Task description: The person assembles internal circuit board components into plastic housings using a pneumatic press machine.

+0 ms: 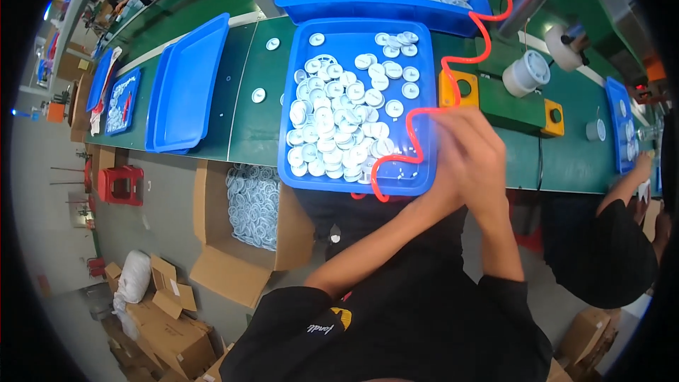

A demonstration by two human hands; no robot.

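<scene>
My right hand (475,143) is at the right rim of a blue tray (428,49), its fingers bent together and slightly blurred. Beside its fingertips runs a red coiled air hose (417,148), which crosses the tray's right side. What the right hand holds, if anything, is hidden. My left hand (447,170) lies against the right one and is mostly covered by it; its fingers do not show clearly. Many small white round caps (332,127) are heaped in the tray, with several scattered toward the far right corner.
Behind stands a blue bin (382,6) with white cylindrical parts. A green fixture with a yellow button box (458,89) and a white cylinder (527,73) are at right. At left are empty blue trays (187,85) and a cardboard box (212,198) of clear rings. A co-worker's arm (626,185) shows far right.
</scene>
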